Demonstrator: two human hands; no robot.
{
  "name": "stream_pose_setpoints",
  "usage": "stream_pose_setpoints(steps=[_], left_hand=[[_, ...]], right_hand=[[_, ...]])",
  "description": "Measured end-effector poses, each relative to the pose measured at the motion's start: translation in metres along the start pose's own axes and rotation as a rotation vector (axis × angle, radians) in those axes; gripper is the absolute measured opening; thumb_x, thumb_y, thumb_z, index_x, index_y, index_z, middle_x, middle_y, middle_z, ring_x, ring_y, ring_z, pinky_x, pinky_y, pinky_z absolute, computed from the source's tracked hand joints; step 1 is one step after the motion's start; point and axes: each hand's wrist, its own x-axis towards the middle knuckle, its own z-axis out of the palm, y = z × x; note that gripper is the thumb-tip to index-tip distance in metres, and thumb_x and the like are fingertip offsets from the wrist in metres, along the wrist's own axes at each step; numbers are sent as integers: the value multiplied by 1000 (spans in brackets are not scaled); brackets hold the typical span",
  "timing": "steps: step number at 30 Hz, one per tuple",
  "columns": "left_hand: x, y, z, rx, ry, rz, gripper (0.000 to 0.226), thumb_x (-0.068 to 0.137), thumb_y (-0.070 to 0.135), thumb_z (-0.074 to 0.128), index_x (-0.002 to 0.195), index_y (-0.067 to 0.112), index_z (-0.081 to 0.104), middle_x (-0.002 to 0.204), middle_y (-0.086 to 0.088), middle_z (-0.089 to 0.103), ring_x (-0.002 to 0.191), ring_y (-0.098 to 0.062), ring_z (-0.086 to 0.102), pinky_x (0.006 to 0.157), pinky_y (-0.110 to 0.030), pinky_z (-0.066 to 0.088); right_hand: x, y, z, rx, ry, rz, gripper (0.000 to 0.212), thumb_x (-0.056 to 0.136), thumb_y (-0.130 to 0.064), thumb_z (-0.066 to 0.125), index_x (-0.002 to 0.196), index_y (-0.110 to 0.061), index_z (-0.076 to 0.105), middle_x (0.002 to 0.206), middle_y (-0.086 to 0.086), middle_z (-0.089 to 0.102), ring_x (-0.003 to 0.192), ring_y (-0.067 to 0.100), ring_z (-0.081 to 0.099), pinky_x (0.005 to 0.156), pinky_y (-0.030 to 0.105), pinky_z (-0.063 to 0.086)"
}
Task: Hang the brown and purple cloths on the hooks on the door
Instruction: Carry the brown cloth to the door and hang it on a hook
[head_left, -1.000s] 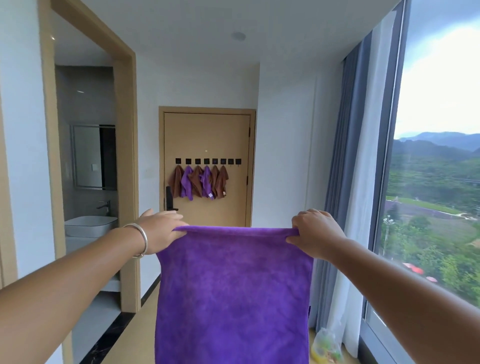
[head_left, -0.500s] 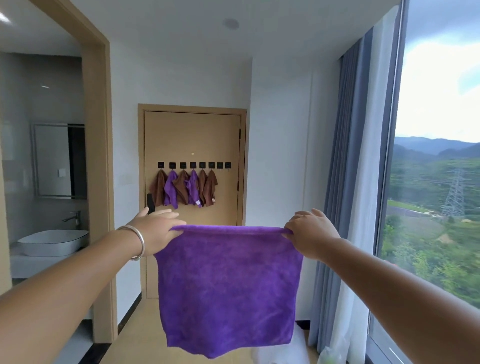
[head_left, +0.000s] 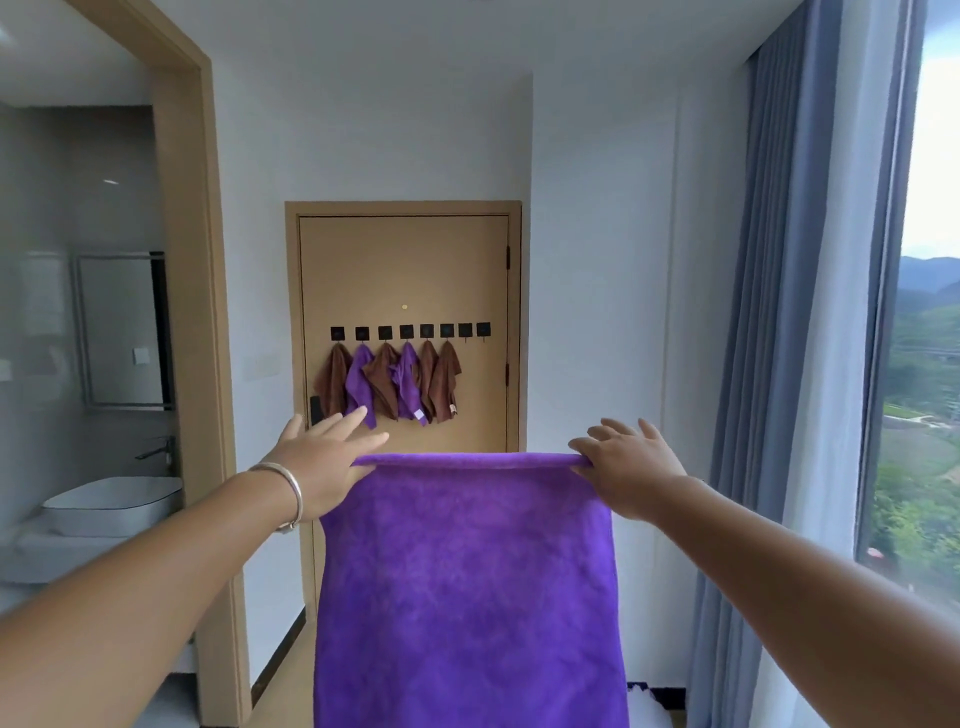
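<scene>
Fingers (head_left: 358, 441) splayed, thumbs hidden behind purple cloth (head_left: 467, 571), bottom cut off.

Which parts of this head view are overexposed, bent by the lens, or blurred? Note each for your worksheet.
Head view: daylight burns out the sky in the window; the wide lens bows the curtain and the door frame at the edges; the sink side looks soft and hazy; the purple cloth and both hands, left hand and right hand, are fairly sharp.

Tan door (head_left: 405, 270) at the hallway's end, row of eight black hooks (head_left: 410, 331), six hung with cloths, brown cloths (head_left: 387, 382) alternating with purple cloths (head_left: 359, 382), rightmost two bare
</scene>
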Motion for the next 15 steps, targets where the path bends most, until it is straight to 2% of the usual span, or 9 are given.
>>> stream_pose_setpoints(steps=[8, 15], left_hand=[[120, -13, 22, 58, -2, -64, 46, 102, 43, 21, 148, 43, 21, 161, 5, 4, 147, -12, 4, 115, -50, 5], [187, -28, 71, 43, -98, -66, 46, 102, 42, 19, 149, 43, 18, 161, 7, 3, 147, -12, 3, 116, -51, -1]], right_hand=[[139, 32, 42, 36, 92, -29, 44, 101, -48, 26, 137, -32, 45, 147, -3, 39, 145, 19, 18, 117, 51, 12], [211, 34, 96, 61, 51, -52, 44, 101, -49, 27, 138, -34, 45, 152, -3, 35, 147, 19, 16, 118, 51, 9]])
